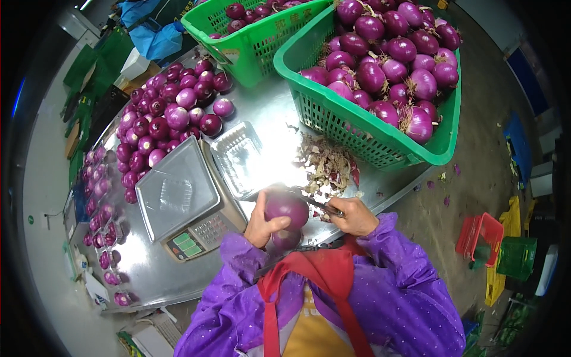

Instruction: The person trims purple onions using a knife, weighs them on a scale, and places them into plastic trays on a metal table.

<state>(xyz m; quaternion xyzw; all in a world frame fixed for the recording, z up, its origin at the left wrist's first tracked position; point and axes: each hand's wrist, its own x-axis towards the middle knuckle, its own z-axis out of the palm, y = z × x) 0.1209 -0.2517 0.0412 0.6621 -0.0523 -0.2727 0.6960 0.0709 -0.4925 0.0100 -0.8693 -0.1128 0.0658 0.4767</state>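
Note:
My left hand (pixel 259 222) is closed round a red onion (pixel 286 208) over the near edge of the metal table. A knife (pixel 321 206) is gripped in my right hand (pixel 355 217), its dark blade reaching toward the top of that onion. Just below the held onion shows a second red onion (pixel 286 240), close to my body. A heap of trimmed roots and dry skins (pixel 326 165) lies on the table beyond the knife. Left of my hands sits a clear plastic tray (pixel 237 156), with nothing in it.
A green crate (pixel 375 138) full of untrimmed onions stands at the right, another green crate (pixel 253 50) behind it. Peeled onions (pixel 169 113) are piled at the far left. A weighing scale (pixel 184 193) and packed onion trays (pixel 107 223) occupy the left side.

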